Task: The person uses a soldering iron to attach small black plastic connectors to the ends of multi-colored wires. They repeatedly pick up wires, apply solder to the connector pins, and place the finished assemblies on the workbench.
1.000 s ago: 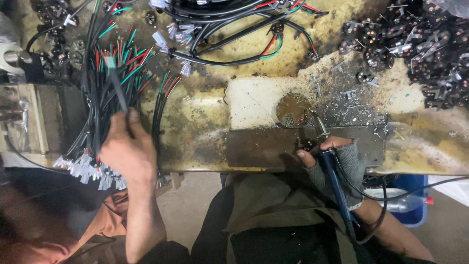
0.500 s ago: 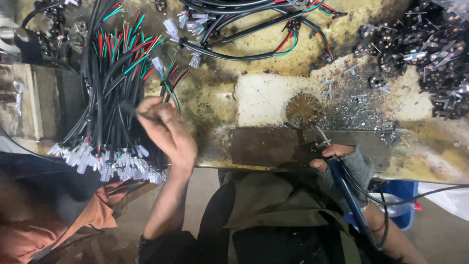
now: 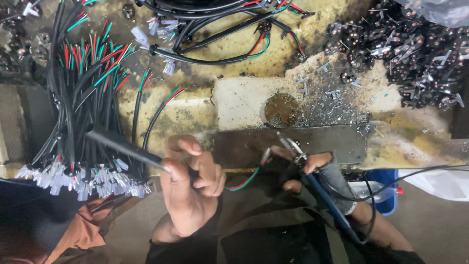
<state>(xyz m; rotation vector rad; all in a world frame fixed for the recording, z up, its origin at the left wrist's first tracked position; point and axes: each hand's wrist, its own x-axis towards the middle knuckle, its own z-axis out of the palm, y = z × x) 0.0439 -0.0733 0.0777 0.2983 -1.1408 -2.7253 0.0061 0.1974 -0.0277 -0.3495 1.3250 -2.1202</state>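
My left hand [image 3: 189, 188] is closed around one black cable [image 3: 124, 146] at the bench's front edge. The cable's red and green wire ends [image 3: 244, 180] stick out to the right of the fist, toward the iron's tip. My right hand [image 3: 312, 168], in a grey fingerless glove, grips a blue-handled soldering iron [image 3: 325, 195] whose metal tip [image 3: 286, 143] points up-left over a dark metal plate [image 3: 312, 146]. A big bundle of black cables [image 3: 83, 107] with red and green wire ends and clear plugs lies to the left of my left hand.
More black cables with coloured wires [image 3: 220, 34] lie at the back of the stained bench. A heap of small black round parts [image 3: 410, 54] fills the back right. A round brown pad [image 3: 281, 110] sits behind the metal plate. A blue container [image 3: 386, 193] stands below the bench, right.
My left hand has left the cable bundle, drawn one black cable out and carried it right and toward me, near the iron. My right hand has stayed by the metal plate.
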